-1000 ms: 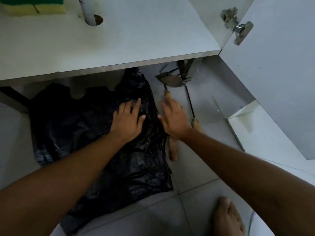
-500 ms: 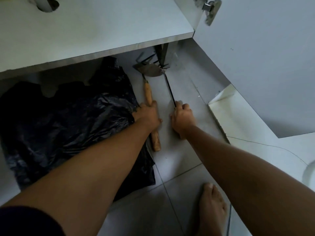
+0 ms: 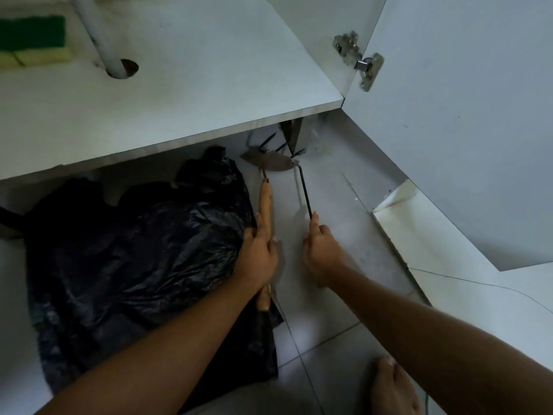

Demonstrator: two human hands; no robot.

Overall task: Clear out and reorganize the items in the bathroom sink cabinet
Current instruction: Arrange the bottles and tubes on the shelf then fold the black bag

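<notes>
My right hand point(image 3: 321, 254) is covering the whole handle of the thin-shafted tool point(image 3: 305, 191), so I cannot tell its material. Under the cabinet shelf point(image 3: 185, 85), the tool heads are overlapping in shadow, their shapes unclear. The sponge point(image 3: 31, 40) on that shelf is running off the frame's left edge.

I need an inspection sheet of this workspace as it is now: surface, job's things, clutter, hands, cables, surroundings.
Surface: grey tiled floor under the cabinet shelf.
Job's things: trowel with wooden handle, blade towards the back; rake with thin dark shaft, tines under the shelf.
Clutter: black bag spread on the floor; sponge on the shelf.
Hands: left hand closed on the trowel handle; right hand closed on the rake.
Cables: nothing seen.
Surroundings: white pipe through a shelf hole; open door with hinge; bare foot.
</notes>
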